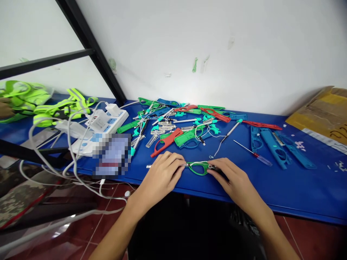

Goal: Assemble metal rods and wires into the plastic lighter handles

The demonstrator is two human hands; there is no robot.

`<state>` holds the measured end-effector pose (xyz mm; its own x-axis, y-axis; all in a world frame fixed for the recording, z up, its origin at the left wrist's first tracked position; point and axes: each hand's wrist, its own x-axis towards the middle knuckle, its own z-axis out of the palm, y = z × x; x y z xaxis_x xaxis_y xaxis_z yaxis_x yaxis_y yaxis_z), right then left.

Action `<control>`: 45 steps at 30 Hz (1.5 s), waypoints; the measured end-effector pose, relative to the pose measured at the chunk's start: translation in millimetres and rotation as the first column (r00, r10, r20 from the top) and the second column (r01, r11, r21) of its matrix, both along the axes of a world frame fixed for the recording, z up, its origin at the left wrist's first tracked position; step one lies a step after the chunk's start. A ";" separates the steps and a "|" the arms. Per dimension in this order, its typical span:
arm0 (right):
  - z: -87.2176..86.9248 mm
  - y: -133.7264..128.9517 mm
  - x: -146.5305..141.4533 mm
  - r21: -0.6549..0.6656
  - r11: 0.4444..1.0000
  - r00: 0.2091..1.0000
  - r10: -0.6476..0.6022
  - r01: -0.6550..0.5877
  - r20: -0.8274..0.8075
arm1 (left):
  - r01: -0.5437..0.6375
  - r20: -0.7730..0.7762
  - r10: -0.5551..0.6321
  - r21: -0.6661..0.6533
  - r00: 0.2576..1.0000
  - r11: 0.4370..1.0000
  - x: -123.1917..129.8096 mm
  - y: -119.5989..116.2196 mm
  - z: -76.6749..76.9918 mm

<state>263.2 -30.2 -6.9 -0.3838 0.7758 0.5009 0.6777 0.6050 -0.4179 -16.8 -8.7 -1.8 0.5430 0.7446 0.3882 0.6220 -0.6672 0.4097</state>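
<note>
Forearms [127, 224] — hands [166, 169] holding green casing [206, 167] — box scrawl [338, 134] unclear.

Pretty bright shot, tbh: the white wall [162, 39] up top looked almost washed out, and the blue tabletop [292, 189] had a soft sheen lower right. Black clothing [195, 231] at bottom center lost most detail. Phone [112, 157], left of center, was pixelated.

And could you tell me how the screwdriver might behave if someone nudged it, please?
The screwdriver would likely stay stiff, given its thin, straight shaft. Lying loose on the blue table, it may roll or pivot around its thicker handle.
</note>
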 end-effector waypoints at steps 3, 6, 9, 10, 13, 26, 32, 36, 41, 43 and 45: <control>-1.9 -0.3 0.8 0.008 1.000 1.000 0.001 -0.001 0.031 | -0.004 0.039 0.006 -0.030 0.999 1.000 -0.7 1.6 -0.7; -2.7 -0.4 1.6 0.004 1.000 0.999 -0.002 0.002 0.052 | 0.024 0.118 -0.011 -0.106 0.993 0.994 -1.7 6.9 -3.3; -3.1 -0.6 1.6 -0.011 1.000 0.998 0.013 -0.013 0.064 | 0.027 0.178 0.003 -0.164 0.984 0.986 -0.8 12.5 -6.1; -3.4 -0.6 1.5 -0.013 1.000 0.998 0.019 -0.018 0.061 | 0.017 0.177 0.014 -0.168 0.984 0.986 -0.1 13.8 -6.5; -4.8 0.1 1.4 -0.013 1.000 0.999 0.010 -0.009 0.046 | -0.011 0.116 0.027 -0.140 0.993 0.990 1.3 14.0 -4.9; -2.3 -2.2 3.9 0.052 0.990 0.990 -0.137 0.135 0.041 | -0.023 0.071 0.024 -0.013 0.997 1.000 3.3 13.0 -5.4; 31.6 53.3 35.7 0.037 0.961 0.942 -0.276 0.274 0.193 | -0.005 0.048 0.002 0.056 0.999 0.998 6.0 12.5 -9.1; 43.8 112.5 50.6 -0.055 0.933 0.888 -0.319 0.355 0.330 | 0.000 -0.007 0.001 0.070 1.000 0.998 3.4 10.1 -10.0; 34.8 143.6 43.0 -0.170 0.885 0.829 -0.316 0.433 0.462 | 0.004 -0.018 -0.003 0.057 1.000 0.998 -9.7 7.9 -11.2; 32.8 146.5 38.7 -0.198 0.875 0.819 -0.303 0.442 0.488 | -0.004 0.017 0.003 0.062 1.000 0.998 -13.2 7.1 -10.8; 36.5 145.4 36.7 -0.206 0.880 0.821 -0.283 0.427 0.496 | -0.005 0.068 0.000 0.074 0.998 0.997 -13.8 6.1 -9.2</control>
<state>300.0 115.2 29.6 -0.1728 0.9823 0.0721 0.9731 0.1816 -0.1415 -30.6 -2.6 -11.0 0.5122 0.7133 0.4784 0.5960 -0.6963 0.4000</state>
